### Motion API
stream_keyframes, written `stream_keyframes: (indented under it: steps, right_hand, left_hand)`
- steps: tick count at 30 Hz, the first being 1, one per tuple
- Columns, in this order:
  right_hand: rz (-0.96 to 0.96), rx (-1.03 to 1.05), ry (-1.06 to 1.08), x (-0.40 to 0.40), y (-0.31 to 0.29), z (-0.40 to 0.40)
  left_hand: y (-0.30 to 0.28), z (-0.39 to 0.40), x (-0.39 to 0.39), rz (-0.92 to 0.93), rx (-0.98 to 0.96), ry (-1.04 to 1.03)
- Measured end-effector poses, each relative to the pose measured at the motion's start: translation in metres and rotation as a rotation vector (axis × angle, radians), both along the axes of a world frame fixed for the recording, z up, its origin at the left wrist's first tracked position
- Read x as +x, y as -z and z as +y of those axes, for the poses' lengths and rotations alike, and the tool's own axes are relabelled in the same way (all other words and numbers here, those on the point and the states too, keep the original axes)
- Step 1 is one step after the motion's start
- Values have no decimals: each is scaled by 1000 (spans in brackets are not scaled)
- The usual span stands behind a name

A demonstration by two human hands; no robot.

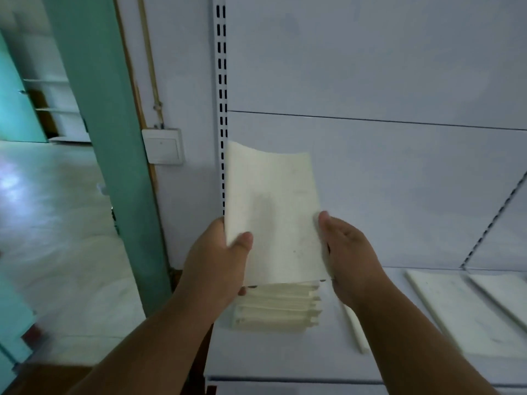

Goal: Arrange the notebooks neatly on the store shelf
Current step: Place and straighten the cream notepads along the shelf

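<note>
Held notebook: a pale, soft-covered notebook (271, 212) stands upright between both hands, long axis running up and down, its top edge bowed, just above the stack

Stack: a pile of like notebooks (275, 306) lies flat on the shelf (385, 363), directly under the held one's bottom edge; their ends are stepped, not flush

Left hand: the left hand (216, 260) grips the held notebook's left lower edge, thumb across the front cover, other fingers hidden behind

Right hand: the right hand (349, 252) lies along the right lower edge with fingers fairly straight; whether it pinches or only steadies, I cannot tell

Which hand is nearer the stack: about even, one either side; the left has the firmer hold, as I judge it

What the move turns on: the held notebook stands upright while the stack lies flat, so I'd say it must tip down and settle squarely on top

Right of the stack: a thin pale piece (353, 326), then two flat notebooks (462, 312), well apart from the stack

Left of the stack: the slotted upright (221, 89) and a wall switch (163, 145)
</note>
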State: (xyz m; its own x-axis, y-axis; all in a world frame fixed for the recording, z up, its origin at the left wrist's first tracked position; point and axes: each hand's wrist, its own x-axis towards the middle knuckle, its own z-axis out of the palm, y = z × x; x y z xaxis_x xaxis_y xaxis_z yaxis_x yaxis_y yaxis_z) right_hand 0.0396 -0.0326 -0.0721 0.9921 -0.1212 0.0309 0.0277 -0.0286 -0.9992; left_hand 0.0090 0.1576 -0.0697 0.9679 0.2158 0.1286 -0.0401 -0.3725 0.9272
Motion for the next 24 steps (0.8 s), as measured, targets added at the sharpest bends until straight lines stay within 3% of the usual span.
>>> stream_keyframes:
  steps: [1,3,5,9,13,15,18,21,24]
  right_hand:
    - [23,-72,75,11,4,0]
    - [92,-467,167,33,19,-3]
    - [228,-806,89,46,40,-3]
    - [307,-778,71,47,62,-2]
    - [249,-960,165,42,51,-12]
    - [145,-817,241,33,45,-13]
    - [27,-239,227,8,25,-8]
    - [-56,126,30,-23,12,-4]
    - [-41,255,-204,-37,5,-18]
  left_hand:
    - [0,3,-1,-40,4,-32]
    - [2,12,-3,-78,-22,-58]
    - [1,20,-5,-79,-84,-53]
    - [-3,32,-11,-96,-82,-55]
    - [-1,36,-16,-84,-140,-55]
    - [1,36,-20,-108,-177,-62]
    - [0,29,-23,-165,-219,-29]
    - [-4,14,-19,-173,-146,44]
    - [-5,-2,-12,-117,-133,85]
